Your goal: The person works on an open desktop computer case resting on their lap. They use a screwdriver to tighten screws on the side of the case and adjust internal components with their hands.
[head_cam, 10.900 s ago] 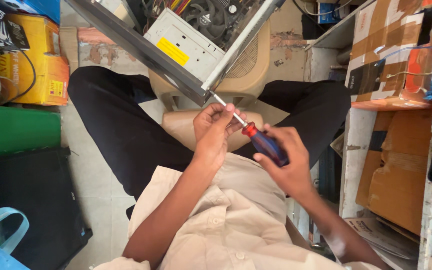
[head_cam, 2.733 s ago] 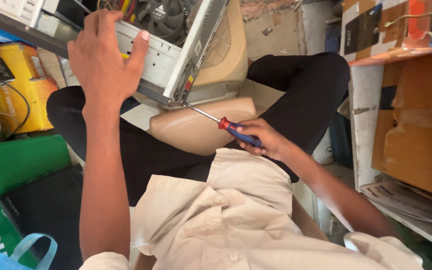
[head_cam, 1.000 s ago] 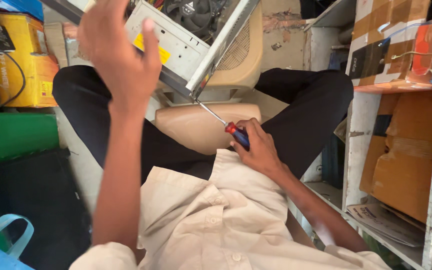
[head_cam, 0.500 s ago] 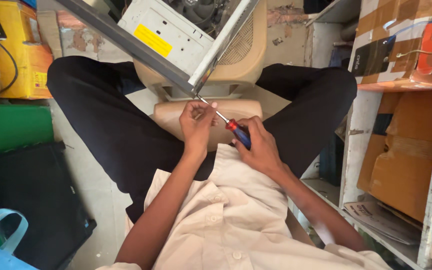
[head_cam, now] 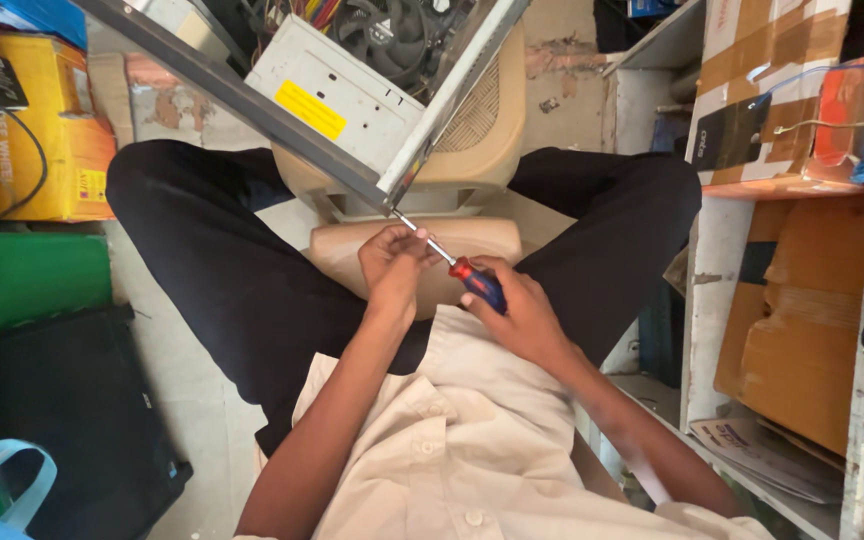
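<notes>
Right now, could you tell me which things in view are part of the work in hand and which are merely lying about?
In use:
- screwdriver, handle gripped by the right hand
- left hand, fingers at the metal shaft
- open computer case, tip at its lower corner
- tan plastic chair bearing the case

Lying about:
- yellow box
- cardboard boxes on shelves
- black case
- green box

Cream button-up shirt [head_cam: 472, 440] with small pale buttons down the front and light creases. Short sleeves [head_cam: 292, 400], forearms bare. Black trousers [head_cam: 212, 270] on both legs. Both hands bare, no gloves, rings or watch visible.
</notes>
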